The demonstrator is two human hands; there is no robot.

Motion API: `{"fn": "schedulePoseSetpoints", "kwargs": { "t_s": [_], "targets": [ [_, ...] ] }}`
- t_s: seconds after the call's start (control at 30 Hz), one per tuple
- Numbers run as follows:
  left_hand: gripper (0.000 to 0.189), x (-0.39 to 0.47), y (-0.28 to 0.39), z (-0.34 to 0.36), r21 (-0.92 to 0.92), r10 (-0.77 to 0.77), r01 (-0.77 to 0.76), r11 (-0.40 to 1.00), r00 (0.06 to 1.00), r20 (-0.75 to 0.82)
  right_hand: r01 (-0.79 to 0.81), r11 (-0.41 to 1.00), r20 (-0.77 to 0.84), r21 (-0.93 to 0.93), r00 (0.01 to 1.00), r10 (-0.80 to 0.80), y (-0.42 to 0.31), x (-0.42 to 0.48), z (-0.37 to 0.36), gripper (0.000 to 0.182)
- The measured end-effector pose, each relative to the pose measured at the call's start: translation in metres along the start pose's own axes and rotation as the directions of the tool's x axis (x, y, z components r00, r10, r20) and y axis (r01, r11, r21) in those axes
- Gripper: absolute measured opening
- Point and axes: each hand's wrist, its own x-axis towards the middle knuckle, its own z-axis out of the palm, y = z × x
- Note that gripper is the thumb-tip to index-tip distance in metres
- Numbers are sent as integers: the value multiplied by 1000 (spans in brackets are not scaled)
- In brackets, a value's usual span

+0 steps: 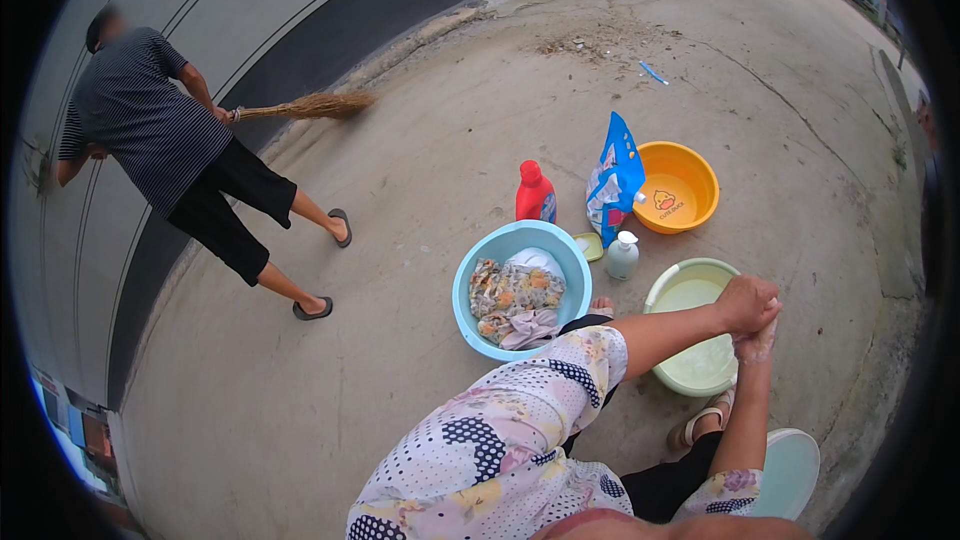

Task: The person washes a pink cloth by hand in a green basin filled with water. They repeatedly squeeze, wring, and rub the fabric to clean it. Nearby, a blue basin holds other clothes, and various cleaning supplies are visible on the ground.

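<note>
My left hand (746, 304) is curled against my right hand (756, 343), and it appears to clasp the right fingers. White suds coat the right hand and wrist. The right fingers are mostly hidden, and I see no separate object between the hands. Both are above the right rim of a pale green basin (686, 291) of cloudy water. Left of that basin stands a white pump bottle (622, 255) beside a small yellow-green soap dish (590, 247). A light blue basin (466, 315) holds crumpled patterned cloth (517, 292) and white fabric (538, 261).
Behind the basins stand a red detergent bottle (531, 191), a blue detergent bag (615, 180) and an orange duck-print basin (686, 187). A pale green tub (791, 472) is at lower right. At left, a person (150, 120) holds a straw broom (315, 105) near the wall. Debris (585, 45) litters the concrete.
</note>
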Motion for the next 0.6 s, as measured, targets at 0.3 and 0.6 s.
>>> {"fn": "schedulePoseSetpoints", "kwargs": {
  "t_s": [0.3,0.6],
  "targets": [
    [23,-2,7,10,-37,30,-29,999,999,14,13,999,-52,39,999,-11,-8,-5,-5,30],
    [24,1,-2,3,-34,-91,90,995,995,-30,35,999,24,37,999,-36,-5,-11,29,29]
  ]
}}
